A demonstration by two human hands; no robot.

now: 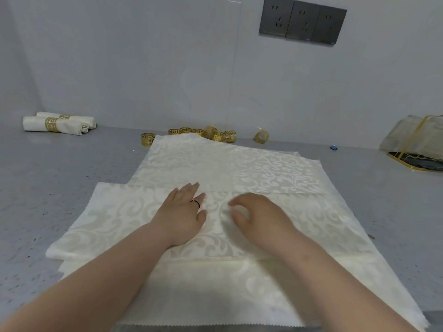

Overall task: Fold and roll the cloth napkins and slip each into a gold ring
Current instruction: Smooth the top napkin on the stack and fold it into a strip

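Head view: lying flat on the grey speckled table (pixel 72 178), a stack of cream damask napkins (pixel 239 291), edges fanned out so that at least 3 layers are showing, exact count not clear. Topmost napkin (pixel 134 219) lying folded, its upper fold edge running across just past the fingertips.

Resting on that folded napkin, 2 bare hands, palms down. Left hand (pixel 183 213) lying open, fingers straight and pressing flat on the cloth, wearing 1 thin dark band (pixel 196 202) on a finger. Right hand (pixel 257 218) blurred, fingers loosely bent over the cloth; not possible to tell whether pinching the fabric or only touching it.

Sitting beyond the far edge of the stack, near the wall, loose gold rings (pixel 206 135): about 8 in a cluster, partly overlapping, plus 1 more (pixel 261 136) standing apart to the right, so roughly 9 in all.

Lying at the far left against the wall, 2 finished rolled napkins (pixel 58 124), side by side and touching, each wearing 1 gold ring around its middle.

Sitting at the far right edge, 1 gold wire tray (pixel 407 160) carrying more folded pale cloth (pixel 412 135). Lying between the tray and the rings, 1 small blue object (pixel 333 147), too small to identify.

Mounted on the grey wall, 3 dark socket plates (pixel 302 21) in a row
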